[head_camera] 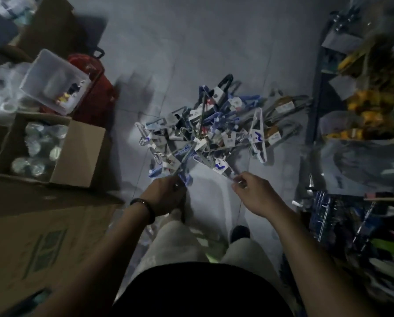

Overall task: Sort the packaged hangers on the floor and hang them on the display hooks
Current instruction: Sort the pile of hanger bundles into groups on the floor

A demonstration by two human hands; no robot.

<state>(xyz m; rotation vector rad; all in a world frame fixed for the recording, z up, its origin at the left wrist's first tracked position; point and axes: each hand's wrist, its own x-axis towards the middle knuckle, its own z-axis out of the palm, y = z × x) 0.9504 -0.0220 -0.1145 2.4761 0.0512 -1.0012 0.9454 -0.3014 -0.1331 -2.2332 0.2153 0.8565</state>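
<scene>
While the frame is pretty blurry, the main thing is clear enough: the hanger pile (216,124) sits on the grey floor (191,42) right in front of the person, one tangled heap of packaged hangers pointing every which way. Way too knotted to count.

Left hand (166,195) has its fingers wrapped around a blue hanger pack (184,170); its long axis runs from the hand up and to the right into the heap. Right hand (253,193) pinches the near end of a labelled pack (221,167) in clear wrap with a blue squiggle on the white card, and that one slants up and to the left, so the two packs form a V toward the pile.

One white hanger (258,136) on the pile's right edge lies lengthwise away from the person. Two brown-carded packs (283,108) lie just past it, long axes running sideways toward the display rack (317,99).

On the left: one open cardboard box (77,156), one clear bin (54,78), one red bag (93,92).
</scene>
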